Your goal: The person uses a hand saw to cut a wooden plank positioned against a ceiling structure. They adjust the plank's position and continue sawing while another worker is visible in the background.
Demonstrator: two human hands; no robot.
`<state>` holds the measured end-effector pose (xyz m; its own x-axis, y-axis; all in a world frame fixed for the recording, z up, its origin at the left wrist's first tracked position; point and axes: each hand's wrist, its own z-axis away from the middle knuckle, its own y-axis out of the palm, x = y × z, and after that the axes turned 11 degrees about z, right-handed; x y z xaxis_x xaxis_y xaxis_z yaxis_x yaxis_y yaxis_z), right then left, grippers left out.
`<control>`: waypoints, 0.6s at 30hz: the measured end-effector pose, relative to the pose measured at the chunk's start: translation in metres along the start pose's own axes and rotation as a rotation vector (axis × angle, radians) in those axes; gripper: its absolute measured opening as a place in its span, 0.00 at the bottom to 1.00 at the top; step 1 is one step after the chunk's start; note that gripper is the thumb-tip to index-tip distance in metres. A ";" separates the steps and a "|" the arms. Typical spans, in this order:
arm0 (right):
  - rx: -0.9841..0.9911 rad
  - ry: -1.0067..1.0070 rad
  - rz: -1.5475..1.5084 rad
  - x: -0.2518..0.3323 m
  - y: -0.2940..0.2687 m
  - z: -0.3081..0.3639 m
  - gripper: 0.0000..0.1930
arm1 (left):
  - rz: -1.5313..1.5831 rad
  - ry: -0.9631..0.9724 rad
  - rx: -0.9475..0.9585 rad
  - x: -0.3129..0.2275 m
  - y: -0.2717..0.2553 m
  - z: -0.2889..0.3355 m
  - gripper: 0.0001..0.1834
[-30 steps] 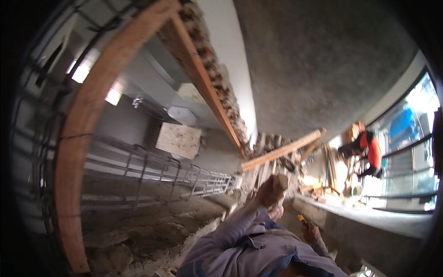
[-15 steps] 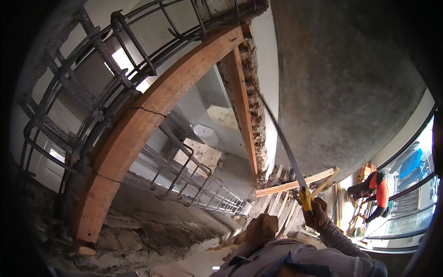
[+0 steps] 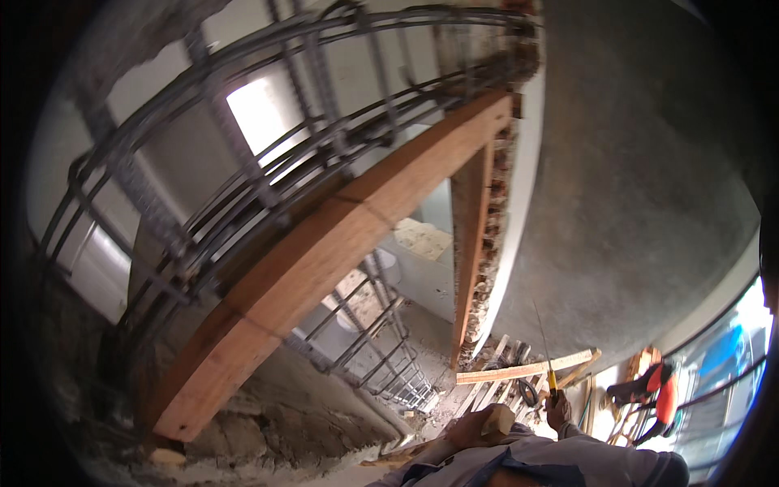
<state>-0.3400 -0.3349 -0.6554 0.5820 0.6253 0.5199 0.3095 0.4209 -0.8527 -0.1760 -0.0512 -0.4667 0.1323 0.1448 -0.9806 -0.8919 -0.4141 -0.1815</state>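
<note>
My right hand point(image 3: 558, 412) is closed round the yellow handle of a handsaw point(image 3: 553, 381). The saw's blade points away and is seen nearly edge-on, as a thin dark line. My left hand point(image 3: 466, 428) is closed on a piece of wood point(image 3: 498, 421), whose pale cut end faces up; the rest of it is hidden. Beyond both hands a loose timber strip point(image 3: 519, 369) lies over several boards. A large reddish wooden beam point(image 3: 324, 235) runs from lower left to upper middle, crossed by two dark lines. It meets an upright wooden post point(image 3: 472, 252) at its far end.
Steel rebar cages point(image 3: 268, 183) run behind the beam, and another rebar cage point(image 3: 381, 357) stands below it. A grey plastered wall point(image 3: 633, 178) fills the right. A person in red and black point(image 3: 661, 395) bends near the glazing. Broken masonry point(image 3: 268, 426) lies along the lower left.
My view has shifted, so the beam and post appear farther right. The saw has turned from broadside to nearly edge-on and sits lower in view. Both hands keep their holds.
</note>
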 end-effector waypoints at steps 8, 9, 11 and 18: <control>0.743 0.624 -0.361 -0.060 0.065 -0.078 0.07 | -0.055 -0.014 -0.141 -0.010 0.003 0.012 0.43; 0.919 0.702 -0.332 -0.036 0.049 -0.091 0.07 | -0.044 -0.016 -0.160 -0.017 0.005 0.015 0.43; 0.993 0.447 -0.076 -0.026 0.053 -0.109 0.12 | 0.005 -0.004 -0.188 -0.013 0.010 0.011 0.42; 1.139 -0.021 0.270 0.016 0.063 -0.138 0.17 | -0.116 -0.022 -0.354 -0.025 0.024 0.030 0.42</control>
<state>-0.2071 -0.3886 -0.7080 0.5099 0.7906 0.3390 -0.6813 0.6117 -0.4020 -0.2141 -0.0379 -0.4438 0.2111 0.2270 -0.9508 -0.6663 -0.6783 -0.3098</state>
